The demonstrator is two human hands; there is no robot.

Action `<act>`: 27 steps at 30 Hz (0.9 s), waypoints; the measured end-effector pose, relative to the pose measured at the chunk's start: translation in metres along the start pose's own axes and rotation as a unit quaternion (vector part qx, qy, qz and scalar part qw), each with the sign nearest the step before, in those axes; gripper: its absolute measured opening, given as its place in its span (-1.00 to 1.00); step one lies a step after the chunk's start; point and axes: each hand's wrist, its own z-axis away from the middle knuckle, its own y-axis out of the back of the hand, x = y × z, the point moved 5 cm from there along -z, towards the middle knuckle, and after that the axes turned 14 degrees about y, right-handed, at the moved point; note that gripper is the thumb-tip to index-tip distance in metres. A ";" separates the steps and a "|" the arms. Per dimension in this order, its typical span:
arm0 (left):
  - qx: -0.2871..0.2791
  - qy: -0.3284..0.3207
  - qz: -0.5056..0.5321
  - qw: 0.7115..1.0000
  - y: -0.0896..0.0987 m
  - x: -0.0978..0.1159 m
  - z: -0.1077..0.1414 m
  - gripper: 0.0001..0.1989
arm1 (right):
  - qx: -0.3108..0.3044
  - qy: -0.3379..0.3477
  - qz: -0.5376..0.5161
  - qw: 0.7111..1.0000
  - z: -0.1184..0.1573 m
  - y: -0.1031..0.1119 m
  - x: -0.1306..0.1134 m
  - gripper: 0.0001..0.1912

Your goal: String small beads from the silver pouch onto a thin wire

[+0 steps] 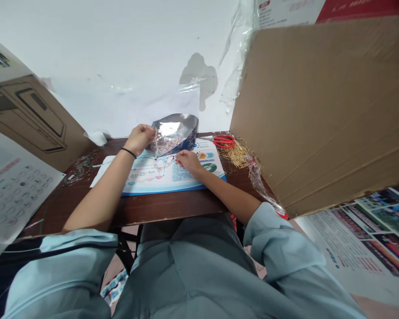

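Observation:
With fingers pinched at the left rim of the shiny foil bag, my left hand [140, 139] holds a thin strand of small beads [157, 163]. The strand hangs down and curves across a printed sheet [146, 184] toward my right hand [188, 162]. My right hand is also pinched, at the strand's other end, low over the sheet. The silver-and-blue foil bag [173, 129] lies wide-mouthed behind both hands, with many small pink and clear beads [168, 145] inside. Exactly what lies between the fingertips is too small to make out.
Red-handled scissors [223, 141] lie right of the bag, beside a pile of thin golden sticks [236, 156] and crumpled clear plastic [260, 181]. Tangled clear strings [80, 168] lie at left. Cardboard boxes [319, 106] flank the brown table [173, 208]; a white wall stands behind.

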 end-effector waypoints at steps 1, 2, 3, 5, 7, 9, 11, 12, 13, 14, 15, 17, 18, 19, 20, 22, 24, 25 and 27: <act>0.048 -0.038 -0.035 0.998 -0.003 0.002 -0.001 -0.86 | 0.003 -0.005 0.000 1.000 0.001 0.000 -0.002 -0.79; 0.083 -0.079 -0.079 0.990 -0.007 0.006 -0.001 -0.87 | 0.008 -0.008 -0.001 1.000 0.002 0.001 -0.003 -0.79; 0.094 -0.118 -0.128 0.980 -0.016 0.008 -0.001 -0.88 | 0.015 -0.011 -0.002 1.000 0.002 0.001 -0.005 -0.79; 0.031 -0.164 -0.236 0.957 -0.041 0.010 -0.004 -0.89 | 0.029 -0.014 -0.003 0.999 0.003 0.002 -0.006 -0.80; -0.077 -0.163 -0.333 0.926 -0.070 0.004 -0.012 -0.83 | 0.035 -0.015 -0.003 0.999 0.003 0.002 -0.006 -0.81; -0.143 -0.176 -0.418 0.880 -0.094 0.000 -0.020 -0.84 | 0.033 -0.014 -0.001 0.999 0.002 0.002 -0.006 -0.82; -0.166 -0.206 -0.491 0.830 -0.111 0.000 -0.028 -0.91 | 0.030 -0.016 0.000 0.999 0.002 0.002 -0.007 -0.82; -0.170 -0.217 -0.515 0.812 -0.117 0.001 -0.032 -0.91 | 0.029 -0.020 0.000 0.999 0.002 0.001 -0.007 -0.82; -0.169 -0.223 -0.531 0.800 -0.121 0.002 -0.035 -0.87 | 0.029 -0.023 0.000 0.999 0.003 0.001 -0.008 -0.82; -0.168 -0.226 -0.541 0.792 -0.124 0.003 -0.037 -0.84 | 0.028 -0.025 0.000 0.999 0.003 0.001 -0.009 -0.81; -0.166 -0.226 -0.548 0.788 -0.125 0.004 -0.039 -0.82 | 0.027 -0.027 0.000 0.999 0.004 0.001 -0.010 -0.81; -0.155 -0.226 -0.552 0.787 -0.123 0.006 -0.040 -0.84 | 0.023 -0.025 0.001 0.999 0.003 0.001 -0.010 -0.80; -0.146 -0.225 -0.545 0.794 -0.120 0.006 -0.040 -0.85 | 0.021 -0.022 0.000 1.000 0.003 0.001 -0.009 -0.81; -0.134 -0.222 -0.531 0.807 -0.116 0.007 -0.040 -0.85 | 0.019 -0.018 -0.001 1.000 0.002 0.001 -0.007 -0.81; -0.119 -0.219 -0.507 0.825 -0.111 0.008 -0.039 -0.82 | 0.017 -0.013 -0.003 1.000 0.001 0.001 -0.006 -0.81; -0.087 -0.207 -0.448 0.865 -0.100 0.011 -0.037 -0.78 | 0.013 0.000 -0.006 1.000 -0.002 0.001 -0.003 -0.81; -0.068 -0.191 -0.400 0.894 -0.091 0.012 -0.035 -0.80 | 0.013 0.013 -0.004 1.000 -0.003 0.002 -0.001 -0.83; -0.064 -0.180 -0.385 0.903 -0.087 0.011 -0.034 -0.83 | 0.014 0.018 0.000 1.000 -0.003 0.003 -0.001 -0.84; -0.064 -0.155 -0.363 0.916 -0.083 0.011 -0.033 -0.89 | 0.016 0.027 0.015 0.999 -0.003 0.005 -0.002 -0.87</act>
